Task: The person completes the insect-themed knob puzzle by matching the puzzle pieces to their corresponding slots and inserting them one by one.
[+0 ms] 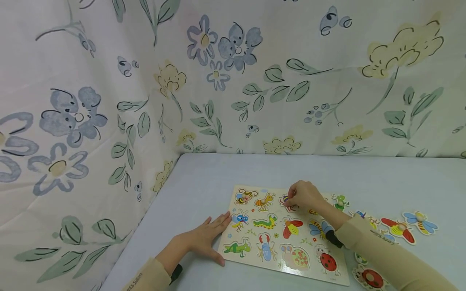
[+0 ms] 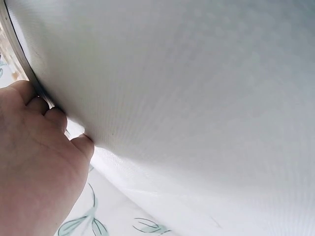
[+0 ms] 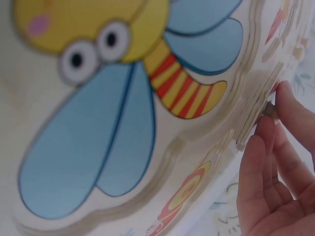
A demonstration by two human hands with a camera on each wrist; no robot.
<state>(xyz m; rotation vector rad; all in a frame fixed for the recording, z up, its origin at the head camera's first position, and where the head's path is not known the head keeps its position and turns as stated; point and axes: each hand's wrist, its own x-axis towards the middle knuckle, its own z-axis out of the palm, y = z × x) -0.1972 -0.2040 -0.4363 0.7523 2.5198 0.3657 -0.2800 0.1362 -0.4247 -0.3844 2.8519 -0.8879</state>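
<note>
A wooden insect puzzle board (image 1: 251,261) lies slightly slanted on the table, printed with bugs inside recessed outlines. My left hand (image 1: 204,239) rests at its left side, fingers extended to the edge and thumb spread near the lower corner. In the left wrist view the fingertips of the left hand (image 2: 44,152) meet the board's side. At the top row my right hand (image 1: 305,197) pinches the knob of a striped bug piece with red legs (image 1: 285,199), over its outline. The right wrist view shows thumb and fingers of the right hand (image 3: 280,182) around this knob.
Loose knobbed pieces lie right of the board: a ladybug (image 1: 373,279), a red-winged bug (image 1: 399,230) and a blue-winged bug (image 1: 421,222). Others are partly hidden under the right forearm. A floral curtain (image 1: 255,133) hangs behind and left of the pale table (image 1: 204,182).
</note>
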